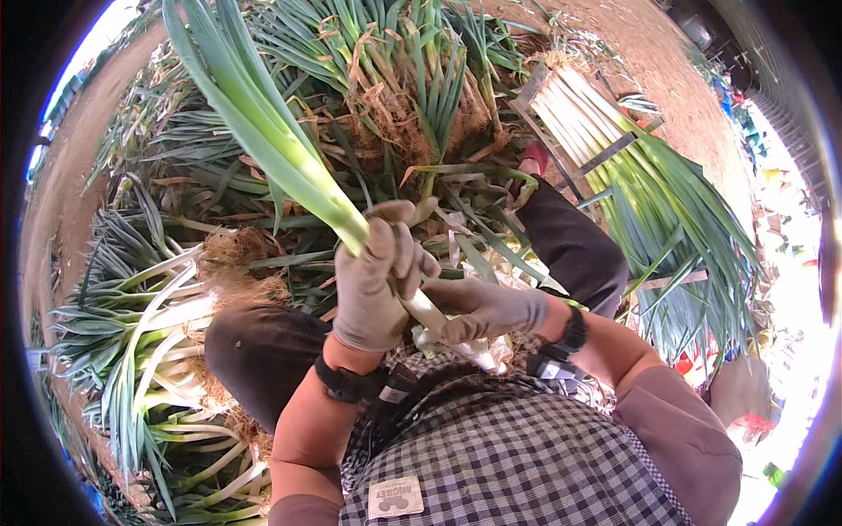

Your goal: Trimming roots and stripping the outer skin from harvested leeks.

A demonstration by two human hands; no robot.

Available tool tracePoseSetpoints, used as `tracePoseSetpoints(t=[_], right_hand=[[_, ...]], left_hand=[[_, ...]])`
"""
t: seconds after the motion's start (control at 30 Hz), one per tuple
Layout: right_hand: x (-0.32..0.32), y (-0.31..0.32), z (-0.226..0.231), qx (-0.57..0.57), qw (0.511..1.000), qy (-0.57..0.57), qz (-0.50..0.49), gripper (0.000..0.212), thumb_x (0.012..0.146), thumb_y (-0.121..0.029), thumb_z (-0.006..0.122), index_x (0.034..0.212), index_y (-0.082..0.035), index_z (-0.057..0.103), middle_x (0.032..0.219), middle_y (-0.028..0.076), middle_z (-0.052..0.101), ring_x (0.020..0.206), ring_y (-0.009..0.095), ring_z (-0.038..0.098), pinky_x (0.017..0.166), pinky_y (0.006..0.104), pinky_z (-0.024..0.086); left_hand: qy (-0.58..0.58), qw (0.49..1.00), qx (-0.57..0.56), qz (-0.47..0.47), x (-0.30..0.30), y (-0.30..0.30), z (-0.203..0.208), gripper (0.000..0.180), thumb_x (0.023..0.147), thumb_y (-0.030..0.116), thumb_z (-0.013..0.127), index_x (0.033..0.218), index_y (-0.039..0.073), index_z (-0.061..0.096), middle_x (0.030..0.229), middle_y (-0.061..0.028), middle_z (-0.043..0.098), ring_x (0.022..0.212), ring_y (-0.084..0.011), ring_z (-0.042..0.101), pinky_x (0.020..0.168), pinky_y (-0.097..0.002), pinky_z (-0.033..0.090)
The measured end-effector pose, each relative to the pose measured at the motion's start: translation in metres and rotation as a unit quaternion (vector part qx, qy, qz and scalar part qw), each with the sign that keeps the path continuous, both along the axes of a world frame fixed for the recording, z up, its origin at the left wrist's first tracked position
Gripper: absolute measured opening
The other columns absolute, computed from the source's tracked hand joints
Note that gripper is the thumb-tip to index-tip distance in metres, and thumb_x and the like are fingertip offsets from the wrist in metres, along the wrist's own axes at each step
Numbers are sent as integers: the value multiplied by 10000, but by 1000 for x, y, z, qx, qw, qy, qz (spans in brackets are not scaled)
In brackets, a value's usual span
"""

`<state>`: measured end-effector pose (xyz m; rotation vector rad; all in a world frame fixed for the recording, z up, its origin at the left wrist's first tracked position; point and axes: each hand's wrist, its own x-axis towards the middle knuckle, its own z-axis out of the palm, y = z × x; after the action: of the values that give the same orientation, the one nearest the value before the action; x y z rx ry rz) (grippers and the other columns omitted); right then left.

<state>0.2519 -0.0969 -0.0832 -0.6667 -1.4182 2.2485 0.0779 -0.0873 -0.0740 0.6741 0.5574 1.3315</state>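
A long green onion slants across the middle, its broad green leaves up at the top left and its pale stalk low between my hands. My left hand, in a grey-white work glove, is wrapped round the stalk where green turns to white. Lower down, my gloved right hand closes on the white end, fingers round it. Loose pale peeled layers hang just under that end, above my checked apron. The very tip of the stalk is partly hidden by my right hand and the peelings.
Uncleaned green onions with rooty ends lie in a pile at the left, and another heap stands ahead. At the right, cleaned ones rest in a metal-and-wood rack. Leaf scraps cover the ground between my knees.
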Motion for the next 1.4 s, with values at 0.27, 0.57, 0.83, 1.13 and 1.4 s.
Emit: tracePoseSetpoints(t=[0.27, 0.57, 0.83, 1.13, 1.4], right_hand=[[-31, 3, 18, -49, 982, 65, 169, 688, 873, -702, 462, 1011, -37, 578, 833, 6, 539, 731, 111, 513, 654, 246, 437], [-20, -14, 23, -70, 969, 50, 230, 884, 792, -827, 351, 1138, -37, 541, 900, 7, 546, 749, 66, 504, 636, 200, 418], [3, -27, 6, -58, 988, 18, 139, 943, 768, -861, 295, 1171, -48, 552, 895, 4, 561, 755, 67, 511, 644, 207, 417], [4, -11, -7, -47, 988, 46, 139, 1013, 758, -860, 282, 1285, -26, 510, 979, 19, 587, 862, 81, 545, 782, 229, 438], [-20, 8, 21, -199, 960, 192, 36, 783, 872, -617, 537, 1312, 26, 458, 1122, 78, 606, 1062, 85, 560, 909, 233, 468]], left_hand=[[-319, 944, 83, -14, -71, 22, 48, 526, 926, 449, 572, 1153, -25, 544, 580, 62, 357, 399, -62, 331, 570, -246, 367], [-362, 922, 126, 54, -101, 0, 38, 506, 947, 357, 580, 1145, -104, 511, 585, 44, 349, 387, -71, 322, 541, -246, 389], [-307, 947, 33, 91, -89, 6, 12, 490, 970, 410, 526, 1127, -54, 524, 605, 65, 328, 408, -43, 285, 589, -227, 387], [-340, 937, -4, 81, -92, 29, 2, 480, 917, 429, 604, 1060, -28, 569, 587, 70, 355, 421, -55, 309, 569, -234, 403], [-390, 913, 41, 113, -104, 31, -36, 439, 914, 404, 609, 986, -28, 573, 576, 54, 387, 426, -88, 391, 616, -273, 445]])
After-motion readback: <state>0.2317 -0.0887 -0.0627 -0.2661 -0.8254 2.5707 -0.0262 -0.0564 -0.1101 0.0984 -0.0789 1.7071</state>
